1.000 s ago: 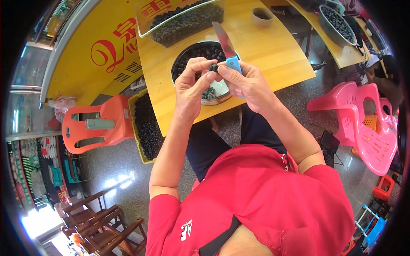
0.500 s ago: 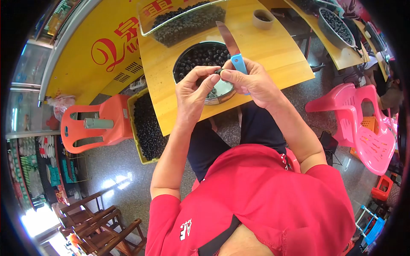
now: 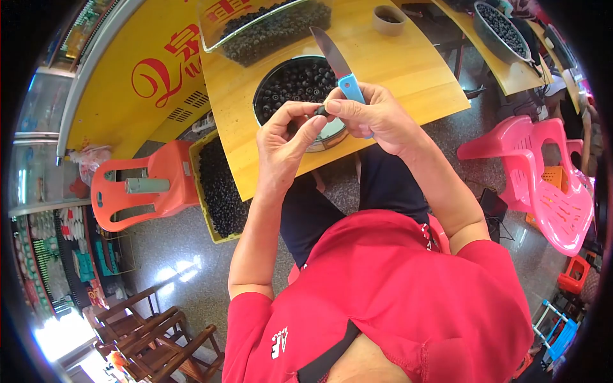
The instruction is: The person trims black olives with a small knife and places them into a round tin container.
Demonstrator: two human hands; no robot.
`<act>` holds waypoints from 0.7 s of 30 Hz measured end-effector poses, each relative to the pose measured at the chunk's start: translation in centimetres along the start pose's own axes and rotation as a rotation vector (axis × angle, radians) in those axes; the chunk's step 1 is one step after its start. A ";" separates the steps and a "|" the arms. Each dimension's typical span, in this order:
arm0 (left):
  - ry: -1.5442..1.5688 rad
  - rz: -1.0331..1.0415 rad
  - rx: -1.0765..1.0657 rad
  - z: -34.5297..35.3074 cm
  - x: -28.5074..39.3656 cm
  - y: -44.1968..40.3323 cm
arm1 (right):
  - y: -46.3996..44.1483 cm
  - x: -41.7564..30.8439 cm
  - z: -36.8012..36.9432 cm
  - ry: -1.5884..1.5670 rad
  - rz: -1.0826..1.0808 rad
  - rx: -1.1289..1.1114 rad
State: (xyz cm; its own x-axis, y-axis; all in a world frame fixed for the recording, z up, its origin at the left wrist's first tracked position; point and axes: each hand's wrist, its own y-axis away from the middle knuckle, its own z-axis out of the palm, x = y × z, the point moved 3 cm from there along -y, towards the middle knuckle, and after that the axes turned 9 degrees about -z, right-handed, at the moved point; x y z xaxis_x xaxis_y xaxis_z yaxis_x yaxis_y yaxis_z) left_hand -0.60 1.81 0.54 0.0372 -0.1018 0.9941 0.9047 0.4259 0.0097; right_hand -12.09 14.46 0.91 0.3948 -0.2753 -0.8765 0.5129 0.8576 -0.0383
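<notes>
Between my fingertips is a small dark round piece; its exact kind is hard to make out. My left hand pinches it with thumb and index finger. With its fingers wrapped round the blue handle, my right hand holds a knife, blade pointing up and away. The right thumb tip meets the dark piece as well. Under both hands stands a round tin, partly covered by them. Many similar dark pieces fill its far side, and part of its pale bottom shows nearby.
A clear bin of dark pieces and a tape roll sit on the wooden table. Left, a yellow crate of dark pieces stands beside an orange chair. Pink chairs and a full metal basin are right.
Both hands stay together at the tin. The dark piece shows more plainly between the fingertips, and the left fingers have shifted slightly. The view has moved a little.
</notes>
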 end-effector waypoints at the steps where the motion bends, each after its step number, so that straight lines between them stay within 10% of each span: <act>1: -0.006 -0.011 -0.001 0.0 0.0 0.0 | 0.0 -0.1 0.0 0.007 -0.002 -0.006; 21: 0.294 0.016 0.035 0.8 -0.6 0.3 | 0.2 -0.7 0.8 0.172 -0.105 0.013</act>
State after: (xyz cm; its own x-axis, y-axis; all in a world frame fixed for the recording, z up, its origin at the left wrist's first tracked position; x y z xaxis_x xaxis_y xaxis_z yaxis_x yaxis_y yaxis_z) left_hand -0.64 2.72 0.01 0.1774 -0.3486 0.9203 0.8881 0.4596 0.0029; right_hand -11.60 14.44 1.88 0.2035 -0.2835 -0.9371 0.5544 0.8223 -0.1284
